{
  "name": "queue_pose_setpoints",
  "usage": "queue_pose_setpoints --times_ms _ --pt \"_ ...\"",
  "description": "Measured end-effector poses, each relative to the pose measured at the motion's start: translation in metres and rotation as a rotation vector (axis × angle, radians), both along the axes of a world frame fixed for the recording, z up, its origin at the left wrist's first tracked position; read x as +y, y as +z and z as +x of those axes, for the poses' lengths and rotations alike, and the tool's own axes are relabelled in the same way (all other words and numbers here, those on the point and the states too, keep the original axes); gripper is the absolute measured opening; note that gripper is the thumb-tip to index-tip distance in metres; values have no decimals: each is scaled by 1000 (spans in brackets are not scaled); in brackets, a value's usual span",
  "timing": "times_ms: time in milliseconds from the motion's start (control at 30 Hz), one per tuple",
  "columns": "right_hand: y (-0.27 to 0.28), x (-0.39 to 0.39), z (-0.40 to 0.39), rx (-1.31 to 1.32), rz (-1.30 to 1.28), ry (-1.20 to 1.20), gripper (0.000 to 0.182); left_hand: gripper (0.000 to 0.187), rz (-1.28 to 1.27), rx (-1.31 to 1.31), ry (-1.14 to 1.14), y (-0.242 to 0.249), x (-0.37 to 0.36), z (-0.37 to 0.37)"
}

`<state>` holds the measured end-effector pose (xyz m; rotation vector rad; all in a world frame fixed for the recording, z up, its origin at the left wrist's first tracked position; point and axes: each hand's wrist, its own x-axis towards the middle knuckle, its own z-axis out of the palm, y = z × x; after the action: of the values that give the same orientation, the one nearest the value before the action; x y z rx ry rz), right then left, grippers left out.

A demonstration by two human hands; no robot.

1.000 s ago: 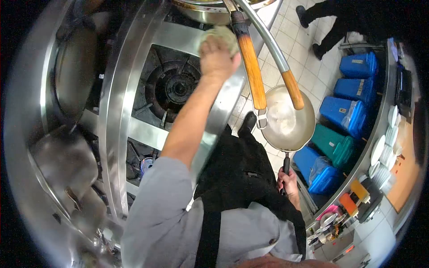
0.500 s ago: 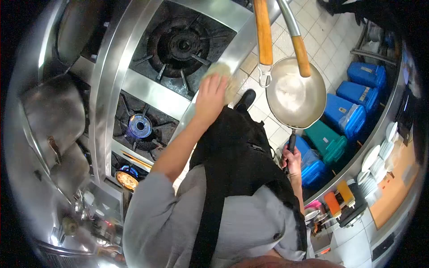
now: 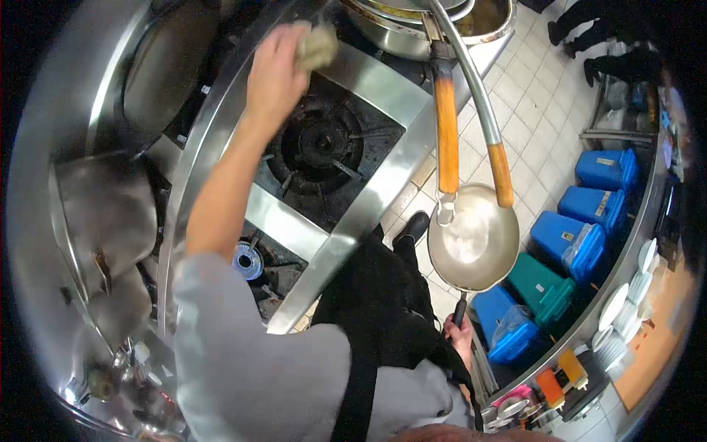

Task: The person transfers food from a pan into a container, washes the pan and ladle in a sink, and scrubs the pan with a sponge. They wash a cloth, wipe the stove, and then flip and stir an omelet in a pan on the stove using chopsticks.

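Observation:
My left hand [image 3: 280, 70] is stretched out past the far left corner of the stove burner [image 3: 324, 140], closed on a crumpled, pale yellow-green cloth [image 3: 318, 48] over the stainless steel stove top. Low on the right, my right hand [image 3: 459, 337] grips the dark handle of a silvery frying pan [image 3: 475, 254]. Held out over the floor, the pan shows a shiny inside, and no food is visible in it. Two wooden-ended handles [image 3: 447, 132] reach from the pots at the top and overlap the pan's far rim in view.
Large metal pots [image 3: 390, 37] stand at the stove's far end. A lit burner [image 3: 247, 261] is near my left sleeve. Blue bins [image 3: 567, 239] and a green bin [image 3: 541, 287] line the right. Stacked plates [image 3: 626, 317] are on a counter. Another person's dark-clothed legs [image 3: 589, 26] show at top right.
My left hand has moved with the cloth from the stove's front edge to beyond the burner. My right hand still holds the pan, which now appears lower in view.

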<state>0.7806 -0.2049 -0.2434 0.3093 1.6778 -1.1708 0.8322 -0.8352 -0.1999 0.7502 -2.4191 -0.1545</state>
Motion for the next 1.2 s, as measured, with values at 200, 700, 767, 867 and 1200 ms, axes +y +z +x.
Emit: queue_pose_setpoints --times_ms 200,700,767,867,1200 --pt "43 -24 17 70 175 57 12 41 -411 -176 199 -53 -143 -94" --pt "93 -52 -19 225 179 626 9 81 -85 -295 562 -64 -4 181" --pt "80 -57 -25 194 143 682 10 77 -20 -294 689 -52 26 222" --pt "73 -80 -29 157 96 661 16 77 51 -329 857 -47 62 280" --pt "41 -169 -47 -44 -87 813 12 71 143 -254 871 -78 114 260"
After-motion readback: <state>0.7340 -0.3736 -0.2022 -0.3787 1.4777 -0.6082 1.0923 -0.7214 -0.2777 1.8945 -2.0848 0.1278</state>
